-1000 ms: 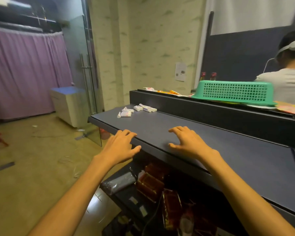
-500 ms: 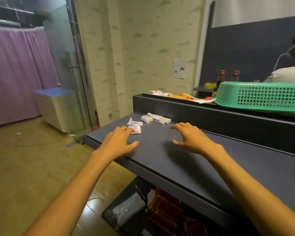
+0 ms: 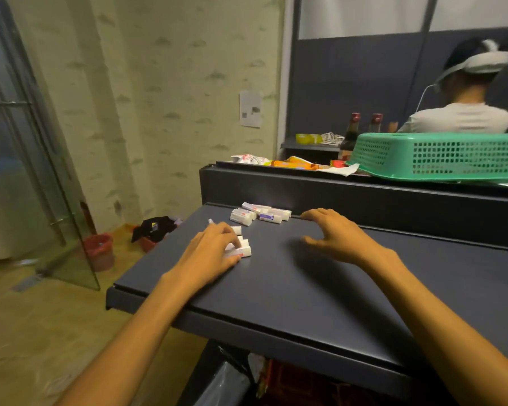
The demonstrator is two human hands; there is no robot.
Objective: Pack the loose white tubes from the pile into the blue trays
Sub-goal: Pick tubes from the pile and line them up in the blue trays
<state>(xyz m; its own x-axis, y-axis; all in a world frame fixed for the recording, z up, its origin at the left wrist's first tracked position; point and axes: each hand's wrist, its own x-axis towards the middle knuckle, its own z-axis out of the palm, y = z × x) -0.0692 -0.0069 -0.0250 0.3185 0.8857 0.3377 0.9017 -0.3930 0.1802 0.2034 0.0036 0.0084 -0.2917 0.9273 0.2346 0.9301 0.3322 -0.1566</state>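
Note:
Several small white tubes lie on the dark table [image 3: 305,288] near its far left corner. My left hand [image 3: 214,253] lies over the nearer cluster of tubes [image 3: 244,249], its fingers curled down onto them and hiding most of them. A second group of white tubes [image 3: 261,214] lies farther back against the raised shelf. My right hand [image 3: 335,235] hovers just right of that group, fingers spread and bent, holding nothing. No blue tray is in view.
A green plastic basket [image 3: 440,155] and snack wrappers [image 3: 294,163] sit on the raised shelf behind the table. A person sits beyond it, back turned. Left of the table are a glass door [image 3: 27,171], a red bucket [image 3: 99,250] and open floor.
The view has come closer to the table corner. My left hand has moved forward from the table edge onto the nearer tubes. My right hand has advanced toward the farther group.

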